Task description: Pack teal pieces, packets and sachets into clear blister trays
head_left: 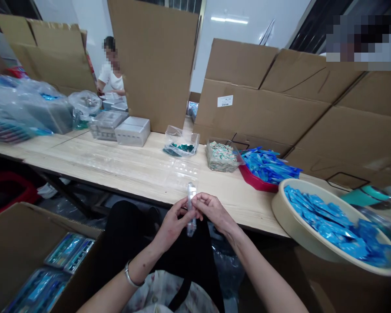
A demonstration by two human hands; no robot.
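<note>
Patterned top [158, 288] nearest, 6 o'clock; just above, left hand [174, 221] pinching slim clear case [190, 201], right hand [213, 211] half-curled, fingertips against it; cream basin [288, 226], blue packets [329, 219] at 4 o'clock

Pale table [84, 158] bearing clear boxes [133, 134], red tray [260, 183]

White label [225, 101] on brown cardboard [267, 116], its small dark print too tiny to read.

Bangle [127, 274]: was silver, circling the left forearm [112, 290]
Top [154, 289]: was pale, faintly patterned
Strap [180, 296]: ran black across it
Trousers [122, 228]: were black
</note>
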